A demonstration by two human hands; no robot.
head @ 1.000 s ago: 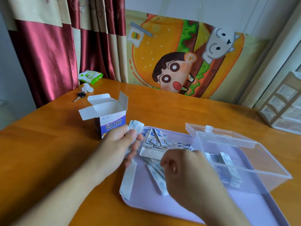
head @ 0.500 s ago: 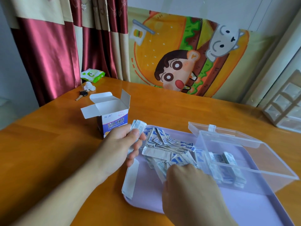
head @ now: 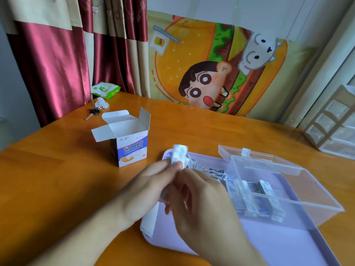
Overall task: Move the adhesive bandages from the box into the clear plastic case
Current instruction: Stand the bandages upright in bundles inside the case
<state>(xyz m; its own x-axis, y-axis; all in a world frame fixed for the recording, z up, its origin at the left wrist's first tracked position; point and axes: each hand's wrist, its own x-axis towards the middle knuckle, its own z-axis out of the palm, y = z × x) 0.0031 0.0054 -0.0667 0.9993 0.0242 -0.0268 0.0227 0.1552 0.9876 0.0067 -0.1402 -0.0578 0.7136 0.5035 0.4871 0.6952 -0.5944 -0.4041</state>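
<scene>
The white and blue bandage box [head: 130, 143] stands on the wooden table with its flaps open. A lilac tray [head: 299, 244] holds a loose heap of wrapped bandages [head: 211, 170] and the clear plastic case [head: 288, 191], lid open, with several bandages [head: 257, 200] inside. My left hand [head: 146, 189] pinches a small stack of bandages [head: 179, 155] above the tray's left end. My right hand [head: 201, 206] has come up against the left one, fingers curled at the lower part of the stack; whether it grips the stack is hidden.
A key [head: 92, 113], crumpled tissue [head: 101, 103] and a green wipes pack [head: 105, 89] lie at the far left of the table. A white drawer unit [head: 334, 127] stands at the right edge. A cartoon cloth and red curtains hang behind.
My right hand has lifted off the heap in the tray and moved up left to meet my left hand. The left hand has turned its stack more upright.
</scene>
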